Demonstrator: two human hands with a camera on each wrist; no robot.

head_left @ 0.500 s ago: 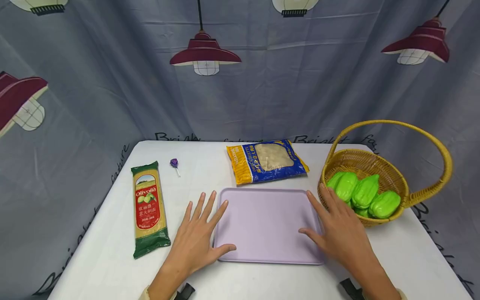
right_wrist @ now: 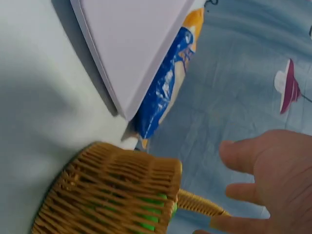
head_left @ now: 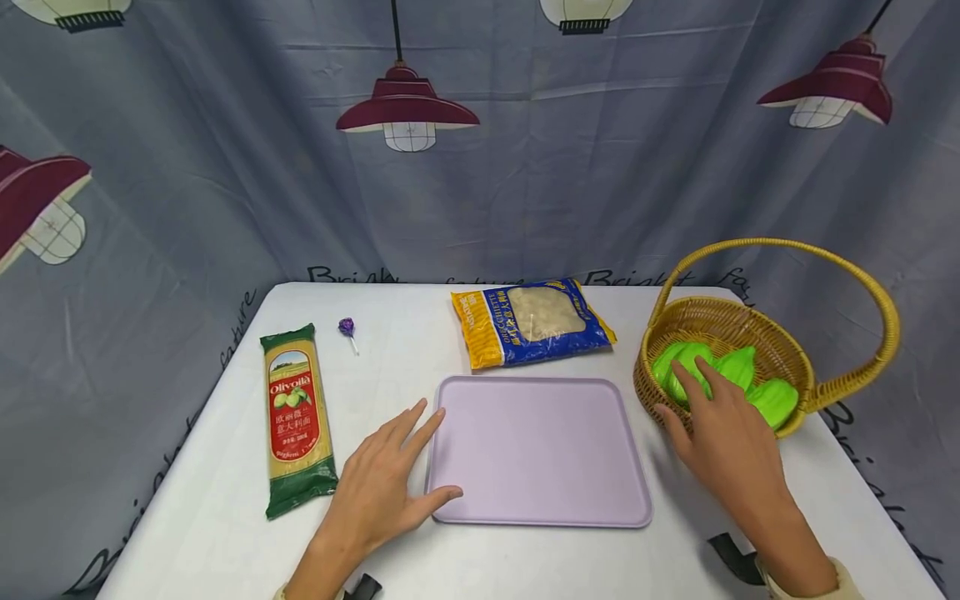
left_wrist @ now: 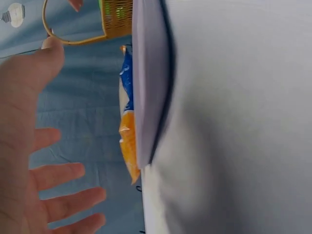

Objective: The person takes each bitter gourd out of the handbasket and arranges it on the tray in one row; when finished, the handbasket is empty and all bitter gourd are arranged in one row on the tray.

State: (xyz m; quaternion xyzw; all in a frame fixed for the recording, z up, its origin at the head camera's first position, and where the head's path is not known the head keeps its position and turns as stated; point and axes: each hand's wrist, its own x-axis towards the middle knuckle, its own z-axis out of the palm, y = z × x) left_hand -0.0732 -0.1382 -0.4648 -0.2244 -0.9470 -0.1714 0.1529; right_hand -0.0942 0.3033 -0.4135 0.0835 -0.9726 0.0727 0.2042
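Note the right grip (head_left: 731, 442), fingers apart and nothing held, above green fruits (head_left: 776, 402) in the basket (head_left: 708, 312) right of the tray (head_left: 540, 450); contact unclear. Descend steeply, clear of the handle (head_left: 847, 388), pinch one fruit about its middle, lift straight. Note the left grip (head_left: 375, 483), likewise apart, at the tray's left edge.

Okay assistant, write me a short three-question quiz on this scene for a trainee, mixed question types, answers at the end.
1. Short answer: what lies just beyond the far edge of the tray?
2. True or false: the lollipop lies inside the basket.
3. Multiple choice: which is nearest the right hand? A. lollipop; B. tray; C. basket.

Key:
1. The blue bag.
2. False; the lollipop lies on the table.
3. C.
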